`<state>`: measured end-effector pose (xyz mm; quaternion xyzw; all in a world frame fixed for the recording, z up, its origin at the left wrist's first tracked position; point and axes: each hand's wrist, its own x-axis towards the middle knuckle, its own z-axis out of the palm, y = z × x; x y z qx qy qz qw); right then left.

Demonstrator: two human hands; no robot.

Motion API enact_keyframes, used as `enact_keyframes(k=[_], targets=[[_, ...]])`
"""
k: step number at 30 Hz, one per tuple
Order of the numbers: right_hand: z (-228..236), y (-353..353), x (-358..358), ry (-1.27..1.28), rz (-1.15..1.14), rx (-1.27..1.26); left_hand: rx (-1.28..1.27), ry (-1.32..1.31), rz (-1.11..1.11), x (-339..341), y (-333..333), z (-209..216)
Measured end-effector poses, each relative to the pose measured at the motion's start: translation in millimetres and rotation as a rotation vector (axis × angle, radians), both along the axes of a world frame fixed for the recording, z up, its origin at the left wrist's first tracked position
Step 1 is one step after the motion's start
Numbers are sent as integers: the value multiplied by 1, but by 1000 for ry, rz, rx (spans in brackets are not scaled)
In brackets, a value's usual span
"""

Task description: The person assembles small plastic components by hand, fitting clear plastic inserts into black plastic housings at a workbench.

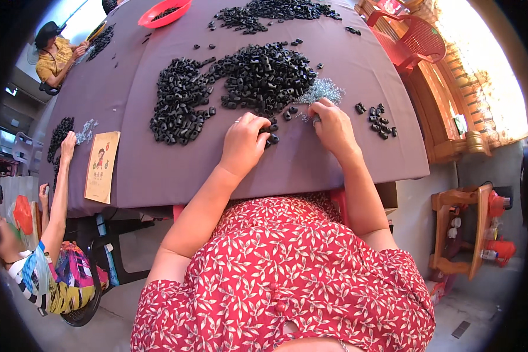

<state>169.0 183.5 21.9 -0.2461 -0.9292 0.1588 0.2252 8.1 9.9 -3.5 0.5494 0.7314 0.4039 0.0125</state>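
Observation:
My left hand (pixel 244 142) is curled at the near edge of a big heap of small black plastic pieces (pixel 264 76). Its fingers are closed on a black plastic piece (pixel 272 139), partly hidden by the fingertips. To the right, my right hand (pixel 335 128) rests with thumb and fingers pinched at the near side of a pile of small silvery springs (pixel 324 91). Whatever lies in that pinch is too small to make out. Beyond my right hand, a small group of black pieces (pixel 382 123) lies on the cloth.
A grey-purple cloth covers the table (pixel 276 170). A second black heap (pixel 182 105) and a booklet (pixel 102 167) lie leftward; a red basin (pixel 164 12) stands at the far side. Two other people work along the left edge. A red chair (pixel 413 41) stands at right.

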Motion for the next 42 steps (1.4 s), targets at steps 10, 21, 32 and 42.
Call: enact_keyframes(k=[10,21,32,42], targets=[[0,2,2,169,-17,-54,-99,8,24,2,0,6],[-3,4,6,27,20,-201,29,-597,65,-2,3,6],[9,2,11,-154,32,-51,159,-733,-11,-3,6,-4],[0,5,6,145,63,-301,111,-208,52,10,2,15]])
